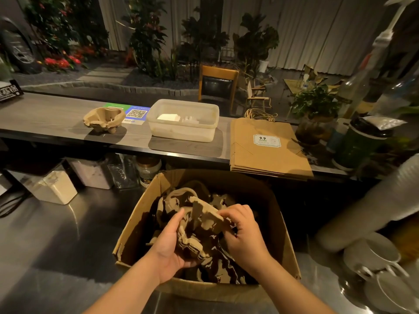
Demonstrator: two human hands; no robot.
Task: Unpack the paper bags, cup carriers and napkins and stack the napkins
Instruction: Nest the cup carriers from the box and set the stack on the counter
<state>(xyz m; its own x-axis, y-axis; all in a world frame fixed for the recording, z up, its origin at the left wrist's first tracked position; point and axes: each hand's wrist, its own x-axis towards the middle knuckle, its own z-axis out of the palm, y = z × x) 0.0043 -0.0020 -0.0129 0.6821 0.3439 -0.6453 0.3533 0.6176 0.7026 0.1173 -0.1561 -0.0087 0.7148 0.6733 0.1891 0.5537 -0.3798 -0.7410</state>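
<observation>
Both of my hands are down in the cardboard box point(281, 243) on the steel counter point(68, 234). My left hand point(169, 248) grips a nested bunch of cup carriers point(197, 220) from the side and underneath, thumb up along the left edge, fingers curled round the bottom; the fingertips are hidden under the pulp. My right hand point(243, 232) pinches the right edge of the same bunch, fingers bent over the top rim; its thumb is out of sight behind the carriers. The bunch sits tilted, partly above the box rim. More carriers lie loose lower in the box, but it's dark in there and I can't count them or tell what's underneath.

On the upper grey shelf point(45, 116): a small stack of carriers point(103, 120) on the left, just beside a QR code card point(136, 114) which it partly covers. A translucent plastic tub point(183, 120) in the middle holds white napkins point(169, 117); a second white lump next to them is too blurred to name. Flat brown paper bags point(269, 148) are stacked to the right, overhanging the shelf edge, with their handles behind.

Right edge is blurred: a dark lidded cup point(360, 143), white cups point(374, 252), bottles cut off. Containers under the shelf are half hidden.
</observation>
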